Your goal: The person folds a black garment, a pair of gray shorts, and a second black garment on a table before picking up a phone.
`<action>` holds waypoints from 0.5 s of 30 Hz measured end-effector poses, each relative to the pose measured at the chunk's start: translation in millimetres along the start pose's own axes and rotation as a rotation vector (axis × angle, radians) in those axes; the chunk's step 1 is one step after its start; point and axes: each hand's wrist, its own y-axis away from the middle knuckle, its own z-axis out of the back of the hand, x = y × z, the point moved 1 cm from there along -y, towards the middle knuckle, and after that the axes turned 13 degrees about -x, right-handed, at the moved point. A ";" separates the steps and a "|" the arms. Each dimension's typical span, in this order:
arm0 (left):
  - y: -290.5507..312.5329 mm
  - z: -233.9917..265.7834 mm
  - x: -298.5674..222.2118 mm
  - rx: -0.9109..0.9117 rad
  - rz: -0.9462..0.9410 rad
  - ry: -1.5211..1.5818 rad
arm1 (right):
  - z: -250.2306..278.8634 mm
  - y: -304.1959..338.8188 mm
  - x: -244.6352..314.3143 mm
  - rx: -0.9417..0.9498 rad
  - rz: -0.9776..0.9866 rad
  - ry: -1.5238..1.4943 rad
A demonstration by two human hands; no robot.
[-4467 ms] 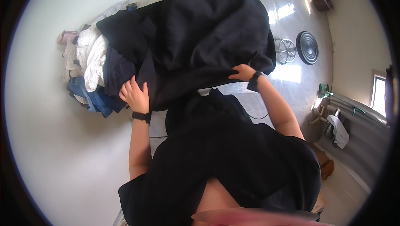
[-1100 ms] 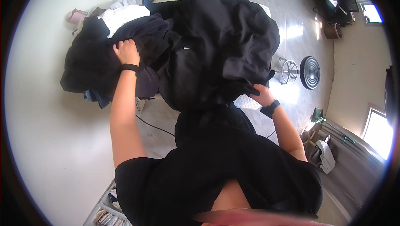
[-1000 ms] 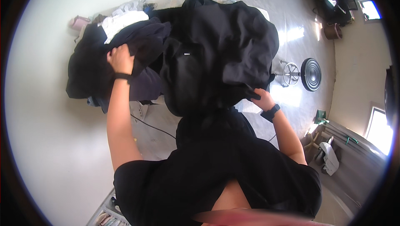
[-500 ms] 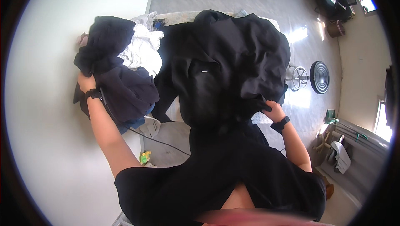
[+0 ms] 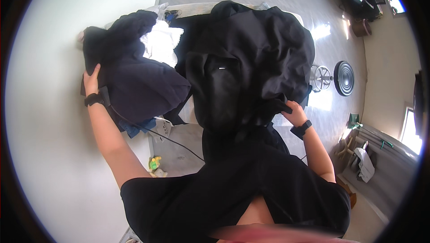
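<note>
My left hand (image 5: 92,82) rests at the wall-side edge of a dark navy garment (image 5: 143,86), a finger sticking up and the others partly hidden. That garment lies loosely over a pile at the left, its upper part bunched. On the right, the fingers of my right hand (image 5: 295,114) are closed on the lower right edge of a large black garment (image 5: 264,50). This shiny, wrinkled piece spreads over the middle of the table, with a small white tag (image 5: 222,68) on it. White cloth (image 5: 163,44) shows between the two garments.
The table (image 5: 197,9) shows along its far edge. A white wall (image 5: 67,122) borders the left. Below the pile are blue cloth (image 5: 132,129), a white perforated basket (image 5: 163,127) and a dark cord (image 5: 179,143). A round black stool seat (image 5: 344,78) stands off to the right.
The navy garment has spread out to the right, covering more of the white cloth. My left hand has loosened its fingers from the bunched fabric. My right hand keeps its hold.
</note>
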 end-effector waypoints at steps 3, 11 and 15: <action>5.9 -1.8 5.1 0.071 -0.017 -0.020 | -5.3 -5.8 5.0 -0.002 0.084 0.079; 109.7 32.7 -70.6 0.034 -0.677 -0.443 | -88.4 -88.0 156.6 0.261 0.275 -0.485; 183.9 26.1 -75.0 0.351 -0.562 -0.753 | -170.3 -124.1 203.9 0.480 -0.027 -0.860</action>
